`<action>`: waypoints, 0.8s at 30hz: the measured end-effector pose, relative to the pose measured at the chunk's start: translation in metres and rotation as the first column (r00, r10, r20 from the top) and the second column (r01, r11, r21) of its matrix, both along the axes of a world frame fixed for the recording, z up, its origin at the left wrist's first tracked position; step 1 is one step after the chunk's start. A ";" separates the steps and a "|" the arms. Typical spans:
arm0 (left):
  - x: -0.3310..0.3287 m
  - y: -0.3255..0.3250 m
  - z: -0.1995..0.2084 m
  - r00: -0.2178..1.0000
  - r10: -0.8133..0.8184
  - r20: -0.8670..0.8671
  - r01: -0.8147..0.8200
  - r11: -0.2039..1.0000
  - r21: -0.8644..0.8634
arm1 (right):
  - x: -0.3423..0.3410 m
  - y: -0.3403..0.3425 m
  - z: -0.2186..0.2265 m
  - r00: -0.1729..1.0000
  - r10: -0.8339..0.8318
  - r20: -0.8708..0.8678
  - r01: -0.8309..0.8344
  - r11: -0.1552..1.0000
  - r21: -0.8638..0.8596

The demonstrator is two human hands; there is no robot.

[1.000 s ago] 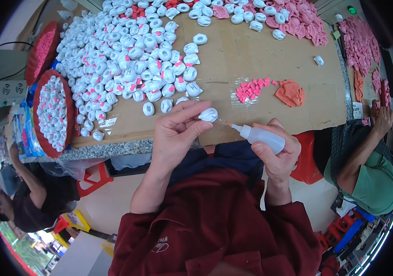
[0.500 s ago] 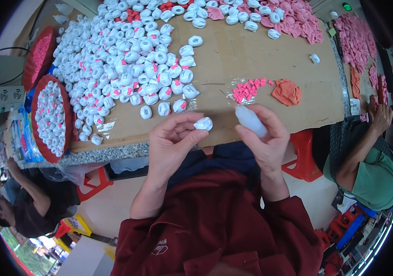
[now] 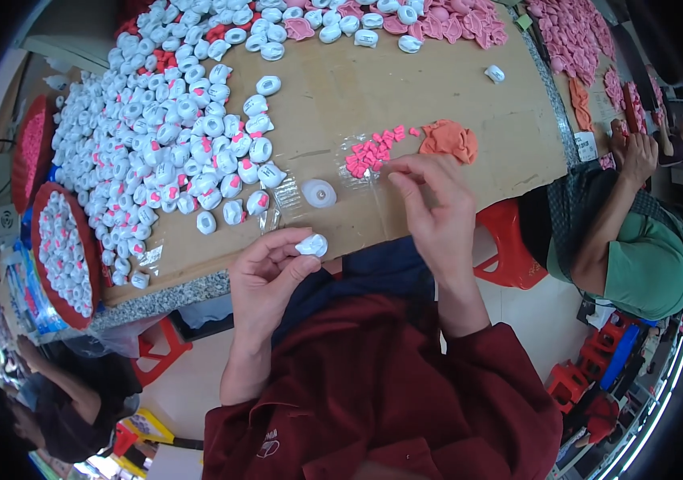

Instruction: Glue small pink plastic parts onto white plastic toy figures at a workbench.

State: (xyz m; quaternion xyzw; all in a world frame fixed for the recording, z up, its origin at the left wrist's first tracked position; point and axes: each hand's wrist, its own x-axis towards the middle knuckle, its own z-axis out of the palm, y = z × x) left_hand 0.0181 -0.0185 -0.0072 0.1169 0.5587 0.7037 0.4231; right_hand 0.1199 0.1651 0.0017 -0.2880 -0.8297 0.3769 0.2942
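Observation:
My left hand [image 3: 268, 276] is closed, pinching a small white moulded figure piece [image 3: 312, 246] between thumb and fingertips above the table's near edge. The thumb and index finger of my right hand [image 3: 439, 204] come close together at the near side of a small heap of pink bow-shaped bits [image 3: 367, 154]; anything between the tips is too small to make out. A translucent white squeeze bottle [image 3: 320, 194] stands on the cardboard between my hands, its nozzle pointing up.
Many white pieces [image 3: 173, 132], several with pink bows, cover the cardboard's left side. A red tray [image 3: 95, 276] of them stands at the left edge. An orange cloth [image 3: 449, 141] lies beyond my right hand, pink soft parts [image 3: 461, 24] farther back. People work on both sides.
My right hand has let go of the squeeze bottle, which now stands on the cardboard, and has moved to the pink bits. My left hand still holds the white piece. The view has shifted.

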 end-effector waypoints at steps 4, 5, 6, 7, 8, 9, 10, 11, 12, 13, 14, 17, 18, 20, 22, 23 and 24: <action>0.002 0.009 -0.001 1.000 -0.023 0.004 0.023 1.000 0.019 | 0.001 0.009 0.000 0.989 0.047 0.139 -0.051 0.998 0.031; 0.003 0.010 0.000 1.000 -0.027 0.002 0.027 0.999 0.027 | -0.002 0.008 -0.001 0.993 0.052 0.109 -0.056 0.998 0.038; 0.003 0.012 0.000 1.000 -0.026 0.001 0.026 0.999 0.024 | -0.004 0.007 -0.002 0.995 0.057 0.078 -0.060 0.997 0.045; 0.003 0.013 0.002 0.999 -0.032 0.008 0.032 0.999 0.030 | -0.006 0.008 -0.003 0.995 0.058 0.078 -0.061 0.997 0.042; 0.003 0.014 0.003 0.999 -0.039 0.015 0.038 0.999 0.035 | -0.008 0.010 -0.005 0.993 0.071 0.093 -0.080 0.993 0.092; 0.003 0.015 0.004 0.999 -0.038 0.014 0.038 0.999 0.032 | -0.010 0.011 -0.006 0.991 0.084 0.108 -0.099 0.985 0.141; 0.003 0.016 0.004 0.999 -0.038 0.023 0.037 0.999 0.037 | -0.010 0.011 -0.004 0.990 0.088 0.107 -0.102 0.985 0.137; 0.003 0.016 0.005 0.999 -0.037 0.031 0.036 0.998 0.043 | -0.009 0.012 0.000 0.983 0.107 0.148 -0.127 0.983 0.130; 0.003 0.016 0.005 0.999 -0.034 0.030 0.032 0.999 0.039 | -0.009 0.012 0.002 0.974 0.127 0.188 -0.152 0.981 0.122; 0.003 0.016 0.006 0.999 -0.040 0.033 0.039 0.999 0.035 | -0.010 0.013 0.002 0.974 0.131 0.186 -0.155 0.981 0.119; 0.002 0.016 0.006 0.998 -0.046 0.036 0.045 0.998 0.032 | -0.011 0.013 0.002 0.971 0.138 0.194 -0.155 0.985 0.075; 0.002 0.016 0.007 0.997 -0.056 0.059 0.054 0.997 0.049 | -0.013 0.018 0.003 0.959 0.171 0.224 -0.194 0.978 0.083; 0.002 0.015 0.006 0.997 -0.052 0.058 0.050 0.998 0.046 | -0.013 0.019 0.002 0.949 0.190 0.250 -0.228 0.964 0.136; 0.003 0.016 0.005 0.996 -0.063 0.067 0.061 0.998 0.036 | -0.013 0.021 0.001 0.950 0.202 0.240 -0.241 0.959 0.148; 0.004 0.016 0.004 0.996 -0.055 0.069 0.052 0.998 0.042 | -0.012 0.021 0.001 0.949 0.216 0.231 -0.256 0.953 0.159; 0.004 0.016 0.004 0.996 -0.048 0.071 0.044 0.998 0.050 | -0.010 0.020 0.002 0.957 0.236 0.169 -0.261 0.956 0.138; 0.004 0.017 0.003 0.996 -0.043 0.072 0.039 0.998 0.046 | -0.009 0.018 0.003 0.961 0.255 0.107 -0.266 0.957 0.116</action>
